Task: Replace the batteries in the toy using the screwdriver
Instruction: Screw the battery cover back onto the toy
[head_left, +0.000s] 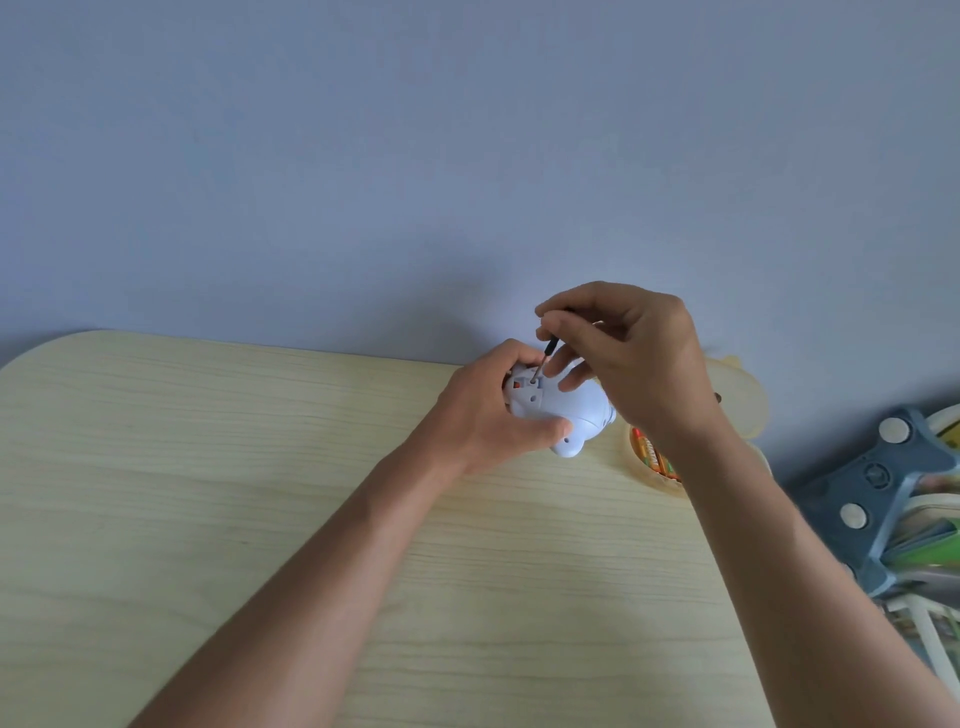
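A pale blue plastic toy (576, 410) is held just above the far edge of the wooden table (260, 493), its underside turned up. My left hand (493, 415) grips the toy from the left. A small screwdriver (546, 354) with a black shaft is pinched in my right hand (634, 353), and its tip rests in a screw hole on the toy's underside. Orange batteries (652, 454) lie in a shallow cream dish (644, 475) right of the toy, partly hidden by my right forearm.
A cream lid or second dish (743, 395) sits behind my right wrist at the table's far right. Off the right edge stands a grey-blue plastic frame (872, 493) with white round caps, and colourful items behind it. A plain blue wall rises beyond the table.
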